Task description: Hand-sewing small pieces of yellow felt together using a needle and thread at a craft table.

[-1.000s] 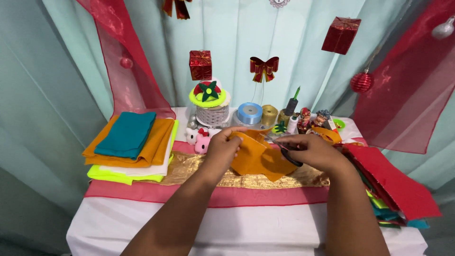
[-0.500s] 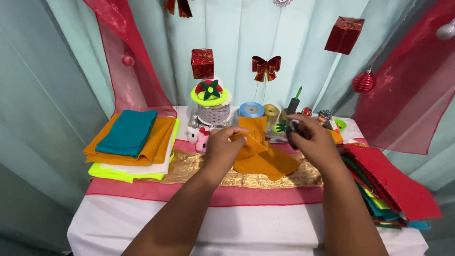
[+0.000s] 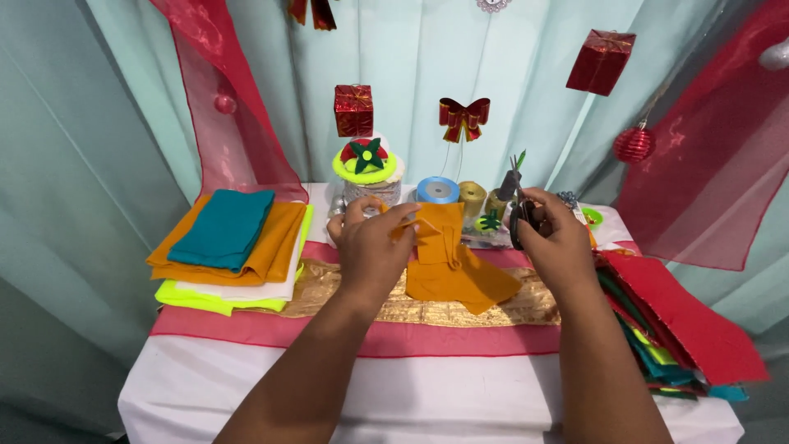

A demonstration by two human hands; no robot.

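My left hand (image 3: 374, 247), at the centre of the frame, has its grip pinched on the top edge of the orange felt piece (image 3: 450, 263), which hangs above the counter (image 3: 411, 386). My right hand (image 3: 555, 238) is closed around dark scissors (image 3: 518, 215), blades pointing up. Since half a second ago, the scissors have lifted clear of the felt. Beyond, at upper centre, stands a blue ribbon spool (image 3: 437, 190).

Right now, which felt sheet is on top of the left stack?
The teal felt sheet: it lies uppermost, over the orange sheet, with white and neon yellow sheets beneath it.
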